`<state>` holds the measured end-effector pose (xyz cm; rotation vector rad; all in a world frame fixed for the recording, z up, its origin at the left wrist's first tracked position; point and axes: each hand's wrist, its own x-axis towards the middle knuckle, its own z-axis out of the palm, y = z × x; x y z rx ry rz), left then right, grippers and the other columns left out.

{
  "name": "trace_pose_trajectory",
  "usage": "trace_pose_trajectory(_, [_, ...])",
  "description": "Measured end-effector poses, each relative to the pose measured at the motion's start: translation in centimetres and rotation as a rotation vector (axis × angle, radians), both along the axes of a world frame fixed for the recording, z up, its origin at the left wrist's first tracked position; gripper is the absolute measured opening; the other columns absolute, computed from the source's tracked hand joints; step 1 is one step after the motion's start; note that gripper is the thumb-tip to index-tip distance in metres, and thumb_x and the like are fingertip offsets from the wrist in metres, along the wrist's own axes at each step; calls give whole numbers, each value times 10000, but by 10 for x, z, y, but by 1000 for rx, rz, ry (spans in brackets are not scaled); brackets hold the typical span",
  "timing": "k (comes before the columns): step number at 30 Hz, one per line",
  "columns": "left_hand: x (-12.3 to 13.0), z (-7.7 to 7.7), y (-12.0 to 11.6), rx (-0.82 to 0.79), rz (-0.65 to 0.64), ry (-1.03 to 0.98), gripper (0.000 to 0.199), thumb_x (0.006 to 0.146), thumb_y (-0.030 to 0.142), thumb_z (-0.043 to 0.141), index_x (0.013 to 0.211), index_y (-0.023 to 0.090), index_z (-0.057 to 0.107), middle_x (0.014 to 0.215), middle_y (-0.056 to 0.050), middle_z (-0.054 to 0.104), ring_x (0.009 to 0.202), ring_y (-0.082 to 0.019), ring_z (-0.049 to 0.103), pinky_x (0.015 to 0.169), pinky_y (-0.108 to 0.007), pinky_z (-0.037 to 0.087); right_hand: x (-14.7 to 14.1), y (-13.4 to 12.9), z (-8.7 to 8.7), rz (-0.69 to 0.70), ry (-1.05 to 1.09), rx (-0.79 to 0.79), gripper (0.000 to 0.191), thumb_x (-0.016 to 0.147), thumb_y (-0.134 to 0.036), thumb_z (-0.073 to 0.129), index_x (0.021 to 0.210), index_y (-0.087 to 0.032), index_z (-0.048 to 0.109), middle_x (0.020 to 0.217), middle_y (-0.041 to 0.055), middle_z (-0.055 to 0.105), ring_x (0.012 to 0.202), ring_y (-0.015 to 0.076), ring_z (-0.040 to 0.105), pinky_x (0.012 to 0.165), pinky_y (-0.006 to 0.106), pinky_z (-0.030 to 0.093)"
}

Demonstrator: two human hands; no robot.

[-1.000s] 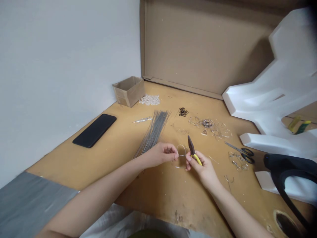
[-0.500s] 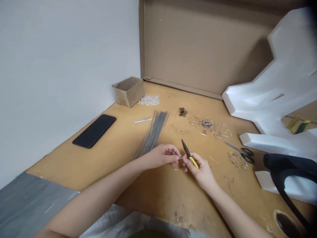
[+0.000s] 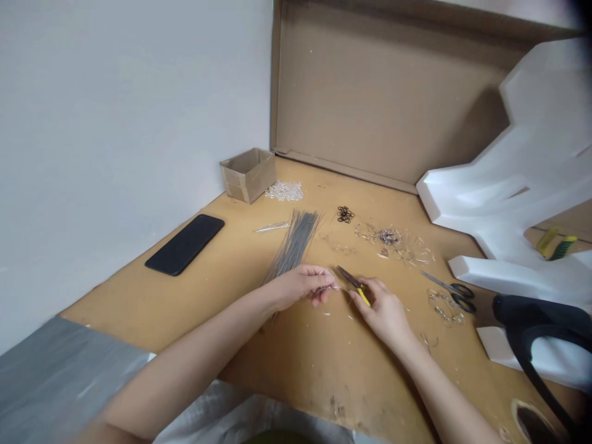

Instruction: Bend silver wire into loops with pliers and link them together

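Observation:
My left hand (image 3: 300, 287) pinches a thin silver wire (image 3: 333, 285) between fingertips and thumb, just above the wooden bench top (image 3: 314, 364). My right hand (image 3: 383, 311) grips yellow-handled needle-nose pliers (image 3: 355, 284), their dark jaws pointing up and left at the wire. The wire's end is hidden among my fingers, and I cannot tell whether the jaws hold it. Behind my left wrist lies a bundle of long grey wire rods (image 3: 293, 243). Small wire scraps (image 3: 444, 307) lie to the right of my right hand.
Black-handled scissors (image 3: 457, 296) lie on the bench to the right. Black rings (image 3: 345, 214), clear beads (image 3: 283, 191), a cardboard box (image 3: 247, 174) and a black phone (image 3: 185, 245) lie further back. White foam packing (image 3: 518, 203) rises at the right.
The pliers have swung from pointing upward to pointing up and left, and the wire loop seen earlier is no longer distinct. The view has shifted slightly.

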<state>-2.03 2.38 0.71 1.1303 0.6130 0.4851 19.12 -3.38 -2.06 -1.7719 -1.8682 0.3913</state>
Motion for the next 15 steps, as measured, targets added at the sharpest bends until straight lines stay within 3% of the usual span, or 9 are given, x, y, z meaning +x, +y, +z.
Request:
trace_pose_trajectory(4, [-4, 3, 2, -124, 24, -76, 253, 789, 359, 565, 776, 108, 588, 526, 29, 524, 396, -34, 426, 437, -174, 296, 3, 7, -12, 74, -320, 114, 296, 811, -332, 520, 1045, -180, 619, 1017, 111, 638, 956, 268, 540, 815, 393, 435])
trace_pose_trajectory(8, [-5, 0, 3, -165, 28, -174, 253, 806, 352, 555, 805, 103, 598, 556, 28, 519, 407, -24, 419, 471, -173, 336, 2, 8, -14, 77, -330, 156, 293, 796, -347, 546, 1023, -185, 634, 1020, 116, 637, 964, 269, 539, 804, 415, 430])
trace_pose_trajectory(12, [-6, -4, 5, -199, 68, -218, 249, 804, 350, 563, 817, 105, 604, 565, 30, 512, 416, -23, 413, 480, -177, 345, -7, 0, -3, 182, 44, 115, 225, 787, -356, 582, 940, -203, 643, 999, 92, 653, 983, 235, 568, 867, 395, 427])
trace_pose_trajectory(15, [-5, -5, 5, -226, 74, -222, 238, 801, 341, 570, 821, 107, 606, 559, 33, 507, 421, -26, 414, 482, -179, 348, -19, -7, 6, 304, 393, -139, 206, 768, -361, 615, 909, -215, 647, 923, 60, 675, 886, 196, 625, 820, 338, 471])
